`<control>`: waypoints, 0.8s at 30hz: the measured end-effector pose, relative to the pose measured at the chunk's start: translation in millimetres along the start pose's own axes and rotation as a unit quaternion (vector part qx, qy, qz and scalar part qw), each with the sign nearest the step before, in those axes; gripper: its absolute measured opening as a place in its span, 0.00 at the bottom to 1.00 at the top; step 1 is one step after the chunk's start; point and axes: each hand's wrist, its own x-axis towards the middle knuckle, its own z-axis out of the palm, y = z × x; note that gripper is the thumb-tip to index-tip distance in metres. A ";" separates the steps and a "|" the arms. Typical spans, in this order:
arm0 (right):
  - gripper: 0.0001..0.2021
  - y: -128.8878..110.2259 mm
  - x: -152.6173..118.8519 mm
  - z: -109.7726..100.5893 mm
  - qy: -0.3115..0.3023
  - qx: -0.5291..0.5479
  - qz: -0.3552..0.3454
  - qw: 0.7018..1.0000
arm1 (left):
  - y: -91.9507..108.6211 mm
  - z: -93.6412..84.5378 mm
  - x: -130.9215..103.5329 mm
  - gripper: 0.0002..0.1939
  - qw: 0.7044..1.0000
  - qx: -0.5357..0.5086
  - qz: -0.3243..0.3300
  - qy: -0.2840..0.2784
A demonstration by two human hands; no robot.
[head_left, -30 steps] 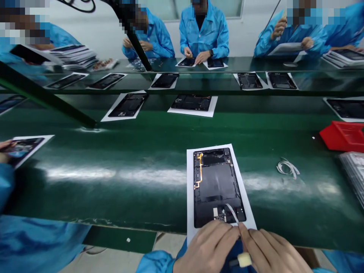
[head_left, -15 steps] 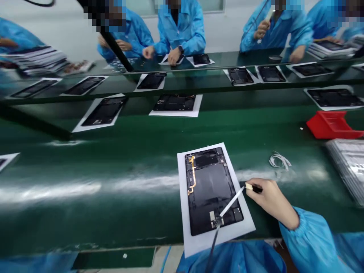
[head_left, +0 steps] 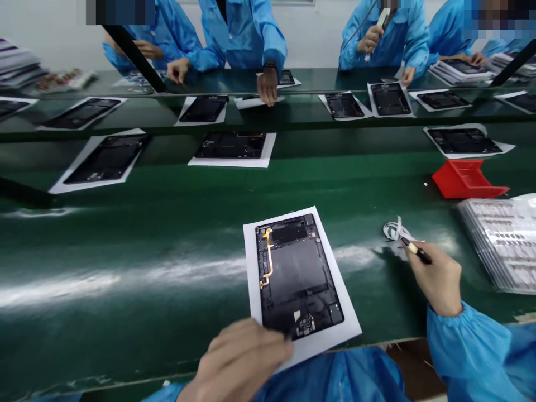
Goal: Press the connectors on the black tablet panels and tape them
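Note:
My right hand (head_left: 438,273) is closed on a black and cream pen-like tool (head_left: 416,251), its tip at a small coil of white strips (head_left: 396,230) on the green bench. A black tablet housing (head_left: 299,273) with a gold flex cable (head_left: 269,257) lies on a white sheet (head_left: 349,324) in front of me. My left hand (head_left: 247,357), blurred, is over the housing's lower left corner with its fingers together. Whether it pinches something is hidden.
On the right are a red bin (head_left: 464,178) and stacked clear trays (head_left: 502,240). More housings on white sheets line the bench and the raised shelf (head_left: 293,120). Dark posts (head_left: 138,61) rise at the left. People in blue work across the bench.
My right hand has moved right and up, taking the tool and the white strip from the housing to the coil. My left hand has come into view. A person opposite has reached onto the shelf.

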 end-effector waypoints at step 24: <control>0.20 -124.5 -51.0 39.5 -0.256 0.109 -0.311 0.909 | -128.8 34.3 78.4 0.03 0.981 0.017 -0.193 -0.022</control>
